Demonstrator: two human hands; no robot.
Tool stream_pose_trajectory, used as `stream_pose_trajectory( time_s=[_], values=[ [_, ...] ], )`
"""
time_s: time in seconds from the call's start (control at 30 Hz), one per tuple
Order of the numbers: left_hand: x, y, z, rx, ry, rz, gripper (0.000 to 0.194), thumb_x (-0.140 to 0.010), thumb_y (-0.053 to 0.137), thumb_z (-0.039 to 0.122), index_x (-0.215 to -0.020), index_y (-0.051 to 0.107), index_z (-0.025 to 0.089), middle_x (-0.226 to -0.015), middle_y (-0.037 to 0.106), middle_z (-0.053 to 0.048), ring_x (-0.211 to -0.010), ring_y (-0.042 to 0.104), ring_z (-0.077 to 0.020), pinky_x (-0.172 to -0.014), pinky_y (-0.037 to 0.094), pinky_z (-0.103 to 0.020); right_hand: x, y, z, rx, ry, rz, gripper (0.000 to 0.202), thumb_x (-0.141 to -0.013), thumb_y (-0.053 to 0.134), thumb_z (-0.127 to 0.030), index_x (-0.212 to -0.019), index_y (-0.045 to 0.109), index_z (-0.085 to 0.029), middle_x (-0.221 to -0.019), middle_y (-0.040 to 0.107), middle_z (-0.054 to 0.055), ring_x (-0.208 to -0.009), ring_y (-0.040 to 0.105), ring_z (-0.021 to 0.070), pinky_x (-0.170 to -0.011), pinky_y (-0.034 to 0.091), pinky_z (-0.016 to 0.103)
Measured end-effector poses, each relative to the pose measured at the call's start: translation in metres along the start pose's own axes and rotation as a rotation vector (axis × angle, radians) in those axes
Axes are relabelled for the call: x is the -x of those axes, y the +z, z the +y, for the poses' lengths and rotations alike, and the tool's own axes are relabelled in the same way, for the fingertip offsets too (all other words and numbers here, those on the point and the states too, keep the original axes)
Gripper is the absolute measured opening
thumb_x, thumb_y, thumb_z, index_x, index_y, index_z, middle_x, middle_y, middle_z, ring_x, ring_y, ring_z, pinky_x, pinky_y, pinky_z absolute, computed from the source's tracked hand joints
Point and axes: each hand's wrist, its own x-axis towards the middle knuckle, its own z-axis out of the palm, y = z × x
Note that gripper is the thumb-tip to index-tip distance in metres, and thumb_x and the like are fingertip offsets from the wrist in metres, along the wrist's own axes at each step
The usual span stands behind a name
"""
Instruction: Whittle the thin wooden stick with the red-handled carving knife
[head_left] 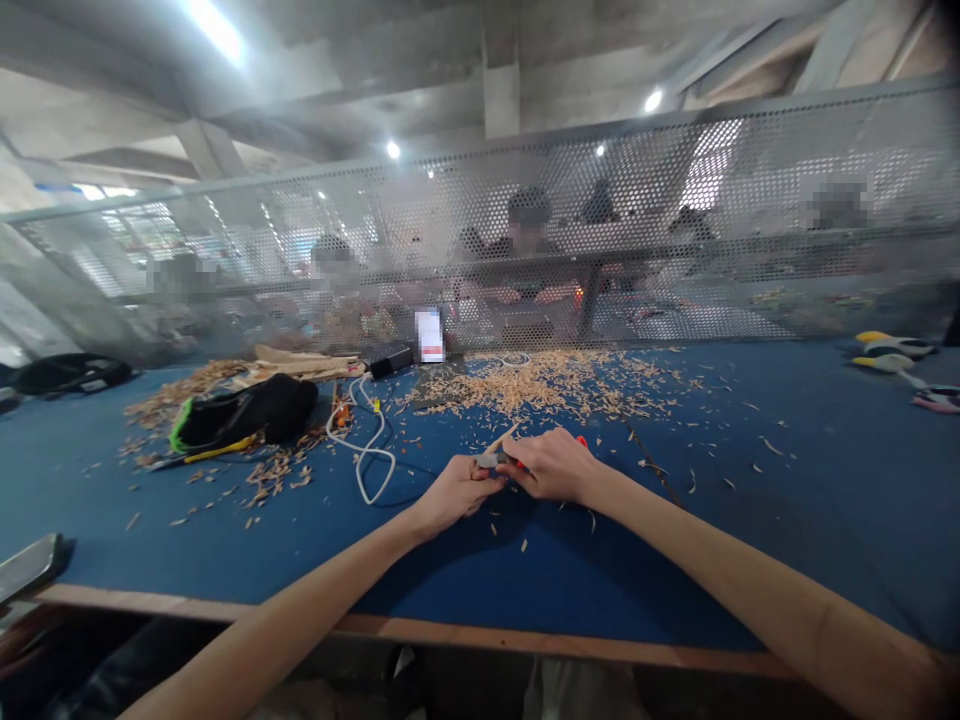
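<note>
Both hands meet above the blue tabletop in the middle of the head view. My left hand is closed around a small pale piece of wood, whose thin end sticks up between the hands. My right hand is wrapped around a knife with a red handle, mostly covered by the fingers. The knife's grey blade lies against the wood by my left fingers. How much of the wood is inside the left hand is hidden. A few shavings lie on the table just below.
Wood shavings are heaped beyond the hands. A lit phone leans at the mesh divider, near a white cable. A black pouch and yellow-handled tool lie left. White-and-yellow carved shapes sit far right. People sit behind the mesh.
</note>
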Motion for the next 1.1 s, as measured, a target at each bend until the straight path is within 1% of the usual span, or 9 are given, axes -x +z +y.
stream_pose_trajectory(
  time_s=[0.1,0.23,0.3,0.4,0.5,0.6,0.93,1.03,1.1],
  values=[
    [-0.001,-0.001,-0.003,-0.026,0.015,0.008,0.061,-0.069,0.079,0.059,-0.061,0.03,0.025,-0.041,0.027,0.014,-0.033,0.022,-0.0022,-0.036,0.016,-0.02,-0.003,-0.001,0.003,0.036,-0.011,-0.016,0.044,-0.108,0.032,-0.047,-0.119,0.06,-0.017,-0.096,0.077,0.013,-0.075,0.07,0.0208,-0.06,0.029,0.027],
    [0.002,-0.001,-0.001,-0.086,0.018,0.002,0.051,-0.075,0.074,0.06,-0.067,0.04,0.023,-0.04,0.028,0.014,-0.031,0.023,-0.0035,-0.035,0.015,-0.019,-0.005,0.002,0.002,0.025,0.003,-0.005,0.038,-0.108,0.034,-0.045,-0.114,0.06,-0.017,-0.097,0.077,0.012,-0.076,0.07,0.0203,-0.059,0.028,0.027],
    [0.005,-0.002,0.002,-0.03,0.023,-0.033,0.047,-0.078,0.071,0.062,-0.079,0.046,0.022,-0.044,0.029,0.016,-0.033,0.02,-0.004,-0.034,0.017,-0.018,-0.005,0.005,0.0,0.003,0.028,0.014,0.035,-0.108,0.034,-0.043,-0.112,0.059,-0.018,-0.095,0.077,0.01,-0.075,0.071,0.0205,-0.058,0.027,0.027],
    [0.009,-0.005,0.005,0.097,0.013,-0.128,0.049,-0.082,0.062,0.068,-0.091,0.045,0.023,-0.048,0.026,0.017,-0.037,0.013,-0.0051,-0.034,0.017,-0.017,-0.002,0.01,-0.003,-0.021,0.048,0.045,0.035,-0.108,0.034,-0.043,-0.108,0.058,-0.018,-0.089,0.077,0.009,-0.073,0.071,0.0209,-0.057,0.025,0.028],
    [0.009,-0.01,0.003,0.119,0.007,-0.218,0.048,-0.085,0.055,0.07,-0.082,0.039,0.024,-0.047,0.026,0.016,-0.038,0.013,-0.0056,-0.035,0.018,-0.017,0.001,0.012,-0.006,-0.02,0.041,0.067,0.034,-0.108,0.034,-0.043,-0.106,0.058,-0.018,-0.086,0.076,0.009,-0.072,0.071,0.0209,-0.056,0.023,0.029],
    [0.008,-0.014,0.0,0.092,0.009,-0.252,0.051,-0.087,0.053,0.07,-0.073,0.035,0.024,-0.046,0.028,0.013,-0.038,0.015,-0.0052,-0.036,0.017,-0.019,0.002,0.012,-0.004,-0.017,0.038,0.07,0.033,-0.108,0.035,-0.041,-0.105,0.059,-0.018,-0.082,0.076,0.008,-0.07,0.07,0.0205,-0.056,0.023,0.029],
    [0.005,-0.012,0.003,0.092,-0.019,-0.211,0.051,-0.088,0.052,0.067,-0.066,0.034,0.024,-0.043,0.024,0.012,-0.038,0.012,-0.0052,-0.037,0.01,-0.021,-0.009,0.018,0.011,-0.057,-0.007,0.037,0.045,-0.106,0.035,-0.051,-0.102,0.065,-0.018,-0.084,0.076,0.011,-0.071,0.069,0.02,-0.059,0.028,0.026],
    [0.01,-0.013,0.0,0.081,-0.013,-0.224,0.054,-0.085,0.057,0.068,-0.064,0.034,0.024,-0.043,0.025,0.011,-0.038,0.013,-0.0048,-0.039,0.007,-0.023,-0.008,0.022,0.041,-0.104,0.167,0.073,0.046,-0.106,0.034,-0.05,-0.098,0.067,-0.019,-0.081,0.075,0.009,-0.069,0.067,0.0189,-0.061,0.032,0.026],
    [0.015,-0.014,-0.002,0.075,0.008,-0.234,0.057,-0.084,0.06,0.07,-0.063,0.035,0.023,-0.043,0.027,0.011,-0.039,0.015,-0.0045,-0.04,0.007,-0.023,0.003,0.023,0.078,-0.157,0.437,0.082,0.051,-0.106,0.031,-0.047,-0.086,0.068,-0.019,-0.075,0.073,0.009,-0.063,0.064,0.0187,-0.06,0.033,0.027]
  ],
)
